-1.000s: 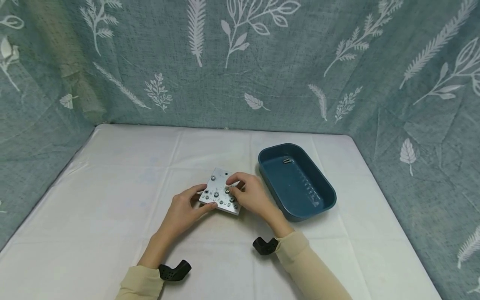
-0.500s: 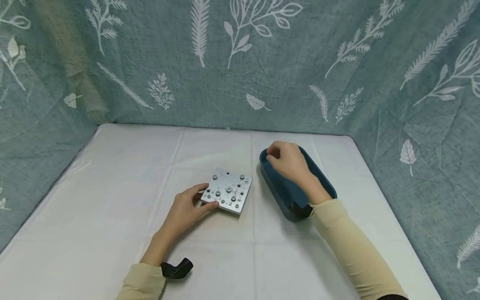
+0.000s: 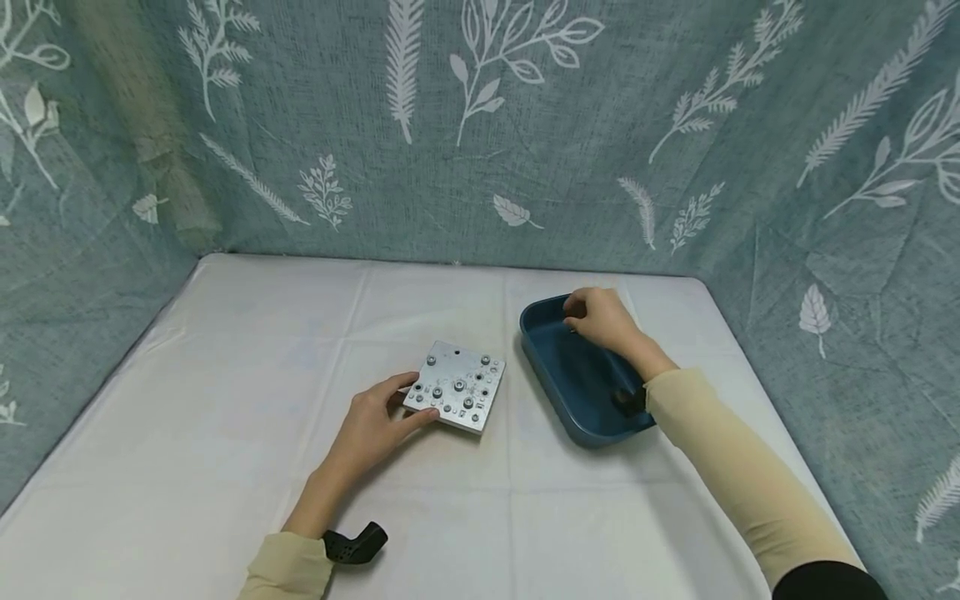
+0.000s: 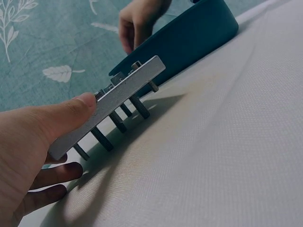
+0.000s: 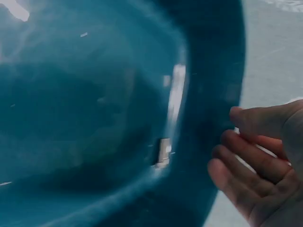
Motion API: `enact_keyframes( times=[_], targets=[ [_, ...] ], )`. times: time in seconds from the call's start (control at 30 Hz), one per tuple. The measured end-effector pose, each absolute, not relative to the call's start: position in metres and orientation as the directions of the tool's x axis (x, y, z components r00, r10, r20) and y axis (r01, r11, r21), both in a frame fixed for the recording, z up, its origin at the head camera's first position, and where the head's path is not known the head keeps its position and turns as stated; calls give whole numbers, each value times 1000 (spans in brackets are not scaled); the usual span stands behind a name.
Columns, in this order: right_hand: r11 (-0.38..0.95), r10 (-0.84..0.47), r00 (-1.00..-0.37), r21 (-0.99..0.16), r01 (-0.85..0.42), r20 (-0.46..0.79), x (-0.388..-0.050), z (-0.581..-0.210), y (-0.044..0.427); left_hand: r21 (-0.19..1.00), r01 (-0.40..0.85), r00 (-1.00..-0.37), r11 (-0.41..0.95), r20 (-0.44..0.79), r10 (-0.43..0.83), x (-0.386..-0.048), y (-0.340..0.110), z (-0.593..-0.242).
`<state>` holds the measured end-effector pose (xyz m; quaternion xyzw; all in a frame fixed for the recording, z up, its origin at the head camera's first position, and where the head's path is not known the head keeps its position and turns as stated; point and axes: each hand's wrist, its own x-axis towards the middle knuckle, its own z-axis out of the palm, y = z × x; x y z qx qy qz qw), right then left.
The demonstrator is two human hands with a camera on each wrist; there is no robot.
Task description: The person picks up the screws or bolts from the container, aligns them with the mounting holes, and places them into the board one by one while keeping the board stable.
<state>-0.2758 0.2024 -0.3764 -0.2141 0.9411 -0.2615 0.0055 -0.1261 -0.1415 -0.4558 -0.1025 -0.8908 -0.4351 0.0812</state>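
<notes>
Closest to us, the person's bare left hand [image 3: 378,421] grips one corner of a square, silver, metal plate [image 3: 450,364], with the thumb on top, over the white cloth on the table [image 3: 405,517]. Round, shiny metal screws [image 3: 459,385] sit in the plate, and their legs poke out underneath. I can't tell if any leg tips touch the cloth. It is best to hold the plate flat and not squeeze too hard, because a tipped plate could let a loose screw slide out. Farther off, to the right of the plate, is a deep, dark blue tray [image 3: 577,379] with round corners. The bare right hand [image 3: 600,318] reaches over its far end. Its fingers are loosely bent, the thumb is near the first finger, and I see nothing between them. A small, shiny metal piece [image 5: 164,150] lies in the tray, where the floor meets the wall. It is too blurry to say if it is one bit or two. The step looks like picking it up. Fingers should come straight down, nudge it off the wall first, then pinch it gently in the middle. Pinching just the end could make it slip. Behind everything hangs a green-blue cloth curtain with white leaves [image 3: 465,192].
</notes>
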Motion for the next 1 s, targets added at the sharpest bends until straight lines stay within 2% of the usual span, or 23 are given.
enact_keyframes(
  times=[0.4,0.7,1.0],
  targets=[
    [801,-385,-923,-488,-346,21,-274,-395,209,763,251,-966,596,234,109,-126,-141,-458],
    [775,-315,-948,-562,-287,50,-275,-404,216,761,261,-963,594,244,112,-125,-141,-458],
    [774,-298,-955,-582,-251,17,-277,-404,218,760,265,-962,593,248,113,-125,-141,-457]
  ],
)
